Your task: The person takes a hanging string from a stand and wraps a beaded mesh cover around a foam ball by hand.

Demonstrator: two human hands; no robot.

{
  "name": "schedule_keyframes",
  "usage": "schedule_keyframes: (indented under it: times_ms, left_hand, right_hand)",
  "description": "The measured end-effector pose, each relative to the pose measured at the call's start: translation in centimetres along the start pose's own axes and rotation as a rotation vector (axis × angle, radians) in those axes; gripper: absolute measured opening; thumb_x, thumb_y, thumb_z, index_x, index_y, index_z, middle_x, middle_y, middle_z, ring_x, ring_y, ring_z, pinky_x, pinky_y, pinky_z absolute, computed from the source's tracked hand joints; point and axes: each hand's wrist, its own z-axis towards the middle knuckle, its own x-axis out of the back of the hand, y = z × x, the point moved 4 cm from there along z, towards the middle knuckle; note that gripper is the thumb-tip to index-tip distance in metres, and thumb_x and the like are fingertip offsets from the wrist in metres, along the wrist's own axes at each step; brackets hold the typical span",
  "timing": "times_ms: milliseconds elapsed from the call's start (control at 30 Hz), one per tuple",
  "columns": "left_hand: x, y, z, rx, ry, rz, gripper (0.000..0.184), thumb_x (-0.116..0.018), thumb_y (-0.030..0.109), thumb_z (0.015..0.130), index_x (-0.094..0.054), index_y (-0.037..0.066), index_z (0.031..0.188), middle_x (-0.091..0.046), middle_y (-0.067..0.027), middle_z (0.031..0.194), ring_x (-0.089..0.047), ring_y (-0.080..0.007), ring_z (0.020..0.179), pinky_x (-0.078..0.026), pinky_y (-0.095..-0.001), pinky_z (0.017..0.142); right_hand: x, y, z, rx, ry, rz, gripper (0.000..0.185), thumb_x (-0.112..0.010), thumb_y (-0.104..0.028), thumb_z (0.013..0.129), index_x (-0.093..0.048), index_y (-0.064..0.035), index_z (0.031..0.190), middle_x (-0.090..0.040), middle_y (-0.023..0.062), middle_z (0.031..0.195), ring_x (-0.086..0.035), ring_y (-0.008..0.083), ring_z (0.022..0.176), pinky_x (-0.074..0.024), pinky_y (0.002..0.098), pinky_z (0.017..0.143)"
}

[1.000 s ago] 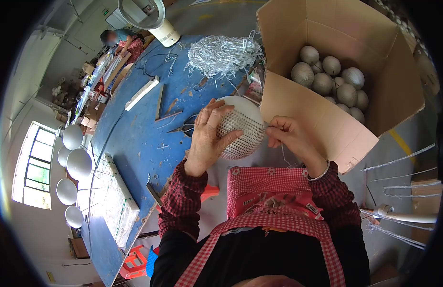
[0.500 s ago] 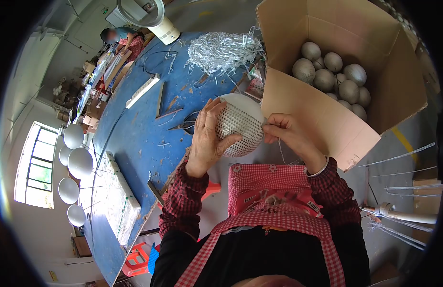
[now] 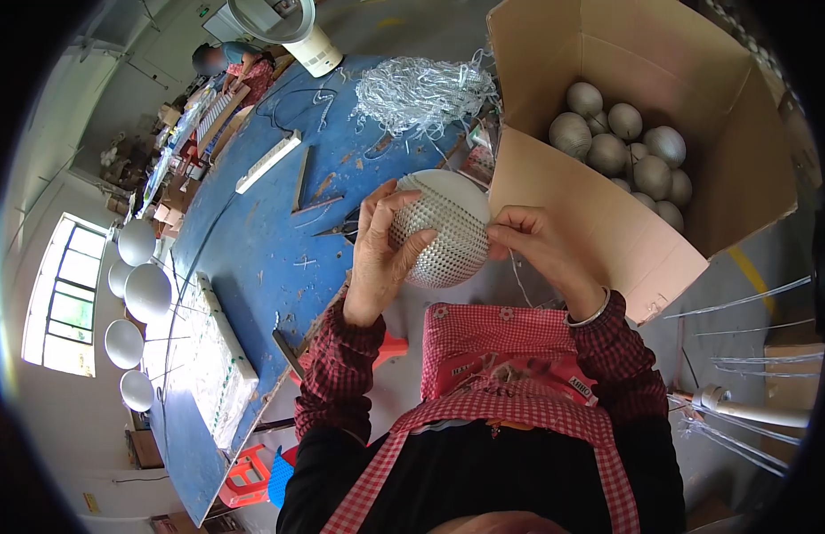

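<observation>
Head view: a white sphere part-covered in silver openwork mesh (image 3: 444,238) is held left of a large brown cardboard box (image 3: 599,240). The left hand (image 3: 377,254) clamps it with spread fingers; the right hand (image 3: 539,249), nearer the box, pinches a thin pale strand (image 3: 519,278) between thumb and forefinger at the sphere's edge. Round grey balls (image 3: 606,155) lie inside the box.

A smooth, matt white ball (image 3: 464,190) is partly covered in a glossy, knobbly mesh (image 3: 444,240). To the left of the ball, the worktop (image 3: 234,294) is coated in paint worn to rough, chipped patches. Above the ball, shiny, plastic-looking strands (image 3: 421,93) are heaped. To its right, dull, finely ridged spheres (image 3: 606,154) are held in a matt cardboard box (image 3: 630,245). Below the ball, an apron (image 3: 461,334) of checked cloth is worn.
</observation>
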Motion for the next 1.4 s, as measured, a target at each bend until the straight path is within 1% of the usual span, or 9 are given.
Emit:
schedule_keyframes:
  times_ms: [167,267,400,800,933,1100,1233,1333,1400]
  left_hand:
    - [-0.3,1.1,-1.1,0.171,-0.038,0.204,0.068,-0.073,0.028,0.068,-0.04,0.008,0.124,-0.047,-0.0195,0.116,-0.039,-0.0368,0.115,-0.033,-0.0442,0.096]
    - [-1.2,3.8,-0.6,0.106,0.002,0.422,0.078,-0.074,0.035,0.064,-0.037,0.006,0.127,-0.045,-0.0187,0.119,-0.037,-0.0363,0.117,-0.032,-0.0451,0.096]
    - [-1.2,3.0,-0.6,0.148,0.037,0.436,0.086,-0.077,0.039,0.058,-0.037,0.005,0.126,-0.043,-0.0181,0.125,-0.039,-0.0343,0.117,-0.033,-0.0425,0.096]
    - [-0.8,0.8,-0.8,0.159,0.031,0.222,0.074,-0.073,0.038,0.065,-0.04,0.005,0.123,-0.041,-0.018,0.127,-0.038,-0.0354,0.119,-0.032,-0.0437,0.097]
    - [-0.8,0.3,-0.8,0.177,0.034,0.092,0.071,-0.073,0.038,0.067,-0.041,0.006,0.122,-0.044,-0.017,0.125,-0.038,-0.035,0.119,-0.033,-0.0431,0.096]
    - [-0.6,0.2,-0.7,0.126,0.093,0.119,0.072,-0.073,0.038,0.067,-0.041,0.005,0.122,-0.046,-0.017,0.121,-0.04,-0.0343,0.116,-0.035,-0.0423,0.095]
    - [-0.4,0.5,-1.2,0.193,0.036,0.109,0.074,-0.073,0.038,0.066,-0.039,0.004,0.124,-0.047,-0.0168,0.119,-0.042,-0.0342,0.114,-0.037,-0.0421,0.093]
    - [-0.6,2.0,-0.8,0.095,-0.011,0.324,0.07,-0.07,0.034,0.071,-0.039,0.001,0.124,-0.047,-0.0175,0.119,-0.045,-0.0321,0.111,-0.038,-0.0397,0.091]
    - [-0.6,2.0,-0.9,0.121,0.014,0.288,0.069,-0.071,0.034,0.071,-0.039,0.002,0.124,-0.047,-0.0177,0.119,-0.044,-0.0332,0.111,-0.037,-0.0408,0.092]
  right_hand:
    - [0.1,-0.1,0.0,0.042,0.02,0.039,0.019,-0.054,-0.019,0.087,-0.058,-0.0033,0.079,-0.058,0.0003,0.069,-0.052,0.0057,0.064,-0.0402,0.0199,0.062]
    - [0.1,-0.4,-0.3,0.041,0.031,0.048,0.019,-0.055,-0.02,0.087,-0.058,-0.0036,0.077,-0.058,0.0,0.067,-0.051,0.0054,0.063,-0.0393,0.0196,0.061]
    - [0.2,-0.9,-0.7,0.023,0.048,0.034,0.019,-0.054,-0.02,0.087,-0.057,-0.0041,0.075,-0.057,-0.0004,0.066,-0.051,0.005,0.063,-0.0383,0.0196,0.06]
    - [-0.3,-2.6,-1.0,0.102,-0.055,0.015,0.018,-0.054,-0.018,0.086,-0.056,-0.0047,0.073,-0.056,0.0002,0.064,-0.05,0.0056,0.061,-0.0384,0.0203,0.06]
    - [0.9,-1.5,0.0,0.122,0.001,0.012,0.016,-0.056,-0.015,0.086,-0.059,-0.002,0.078,-0.058,0.0012,0.065,-0.054,0.0064,0.061,-0.0432,0.0208,0.058]
    - [0.9,-0.9,0.2,0.075,-0.017,0.012,0.015,-0.056,-0.015,0.086,-0.059,-0.0022,0.078,-0.059,0.0009,0.067,-0.054,0.0067,0.061,-0.0434,0.0209,0.058]
    - [0.8,-0.8,0.3,0.076,-0.011,0.043,0.015,-0.056,-0.015,0.086,-0.059,-0.0025,0.078,-0.058,0.0008,0.067,-0.054,0.0068,0.061,-0.0435,0.021,0.058]
    - [0.9,-0.8,0.2,0.062,-0.011,0.062,0.015,-0.056,-0.015,0.086,-0.059,-0.0027,0.078,-0.058,0.0008,0.067,-0.054,0.0069,0.061,-0.0436,0.021,0.058]
    - [0.7,-1.0,0.0,0.049,-0.006,0.036,0.015,-0.056,-0.016,0.086,-0.059,-0.0029,0.078,-0.058,0.0007,0.067,-0.054,0.0068,0.061,-0.0438,0.0206,0.058]
